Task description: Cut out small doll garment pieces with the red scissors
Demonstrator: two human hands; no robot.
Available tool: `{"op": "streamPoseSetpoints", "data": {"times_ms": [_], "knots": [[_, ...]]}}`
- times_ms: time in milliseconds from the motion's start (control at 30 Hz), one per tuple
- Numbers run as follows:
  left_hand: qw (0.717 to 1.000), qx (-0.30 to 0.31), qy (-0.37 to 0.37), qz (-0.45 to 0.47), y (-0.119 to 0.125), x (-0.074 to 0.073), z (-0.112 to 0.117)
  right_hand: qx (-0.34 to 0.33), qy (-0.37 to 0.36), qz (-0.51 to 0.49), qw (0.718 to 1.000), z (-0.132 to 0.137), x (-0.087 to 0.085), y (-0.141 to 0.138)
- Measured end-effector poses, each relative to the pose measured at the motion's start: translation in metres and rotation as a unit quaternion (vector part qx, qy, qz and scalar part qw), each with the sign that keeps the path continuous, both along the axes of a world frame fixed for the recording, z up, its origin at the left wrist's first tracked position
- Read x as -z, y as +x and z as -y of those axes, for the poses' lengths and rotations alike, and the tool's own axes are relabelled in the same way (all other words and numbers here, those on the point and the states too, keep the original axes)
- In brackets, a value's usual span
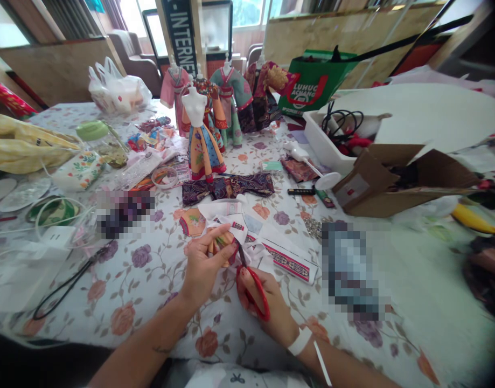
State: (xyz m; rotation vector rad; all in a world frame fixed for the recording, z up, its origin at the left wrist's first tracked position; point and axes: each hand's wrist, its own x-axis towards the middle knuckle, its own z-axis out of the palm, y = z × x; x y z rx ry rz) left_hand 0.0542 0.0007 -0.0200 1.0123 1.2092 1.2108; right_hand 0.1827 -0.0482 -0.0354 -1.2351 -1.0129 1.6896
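Near the middle of the table, my left hand (204, 257) pinches a small piece of patterned orange fabric (222, 241) with a dark red edge. My right hand (267, 296) grips red-handled scissors (264, 302), whose dark blades meet the right edge of that fabric. Whether the blades are apart I cannot tell. Just beyond my hands lie white fabric pieces with a red and black patterned band (290, 261). An orange printed cloth piece (192, 222) rests to their left. Behind these is a folded dark paisley cloth (231, 187).
Small dress forms in costumes, among them a white one with an orange skirt (207, 148), stand at the back. At right are a white foam box (332, 145) and an open cardboard box (364, 188). A lidded jar (104, 144) and a black cord loop (65, 288) lie left.
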Motion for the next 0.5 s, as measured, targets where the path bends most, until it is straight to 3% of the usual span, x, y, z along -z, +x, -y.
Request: {"op": "streamPoseSetpoints", "data": {"times_ms": [200, 500], "knots": [[1.0, -0.009, 0.005, 0.014, -0.001, -0.0039, 0.0002, -0.003, 0.007, 0.008, 1.0, -0.0014, -0.0033, -0.0002], [0.994, 0.007, -0.006, 0.11, -0.0041, -0.0096, -0.0056, -0.004, -0.002, 0.01, 1.0, -0.0022, -0.0085, -0.0018]]}}
